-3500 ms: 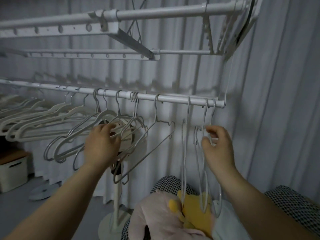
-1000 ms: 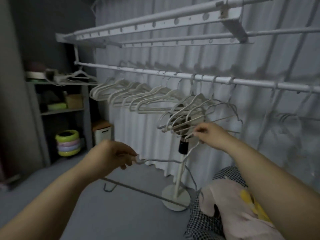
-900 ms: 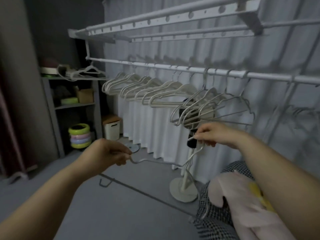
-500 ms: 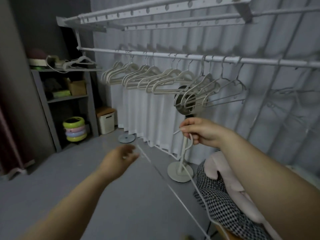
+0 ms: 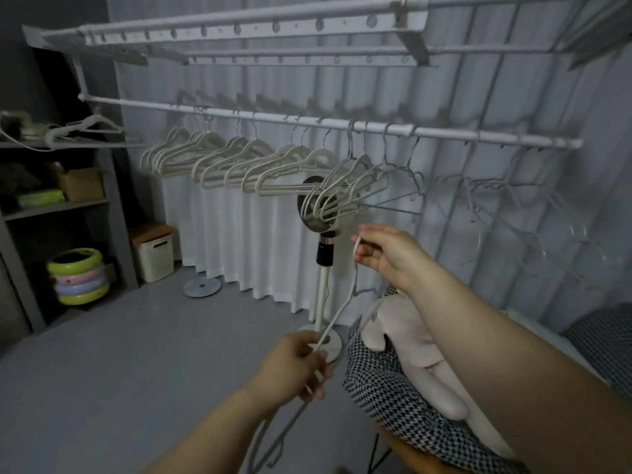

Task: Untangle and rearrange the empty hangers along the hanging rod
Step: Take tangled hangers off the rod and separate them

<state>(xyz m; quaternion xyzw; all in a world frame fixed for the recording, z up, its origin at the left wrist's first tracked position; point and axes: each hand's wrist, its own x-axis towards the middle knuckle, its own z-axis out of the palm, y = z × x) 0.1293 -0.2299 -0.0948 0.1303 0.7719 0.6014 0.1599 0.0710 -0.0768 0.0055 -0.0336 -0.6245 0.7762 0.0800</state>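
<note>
- Two hands on one hanger [image 5: 337, 313], held off the rod and low in front of the person.
- Right hand [image 5: 390, 254] up top: its fingers [image 5: 367, 258] pinch narrow on the hanger's hook end, just below the fan [image 5: 321, 208].
- Left hand [image 5: 294, 364] lower down: fingers [image 5: 316, 362] curled tight round the hanger's thin arm, which runs on past the palm toward the floor [image 5: 136, 371].
- The hanger slants between the two hands, hook end high, far end low near the bottom edge, and that end is blurred.
- Behind the hands, the rod [image 5: 307, 119] runs across the curtain [image 5: 239, 234], left to right.
- A row of pale hangers [image 5: 222, 162] sits bunched on the rod's left half, shoulders overlapping.
- A cluster of thin wire hangers [image 5: 359, 186] hangs at mid-rod, crossing one another right in front of the fan head.
- More hangers [image 5: 513, 200] further right on the rod, smeared, hard to count.
- The fan stands on its pole, base on the floor, beside a checked cloth [image 5: 393, 398] with a pink plush [image 5: 410, 343] on top.
- Far left, a shelf [image 5: 54, 206] carries a box [image 5: 82, 183]; a ring stack [image 5: 78, 278] and a white bin [image 5: 154, 254] sit on the floor.
</note>
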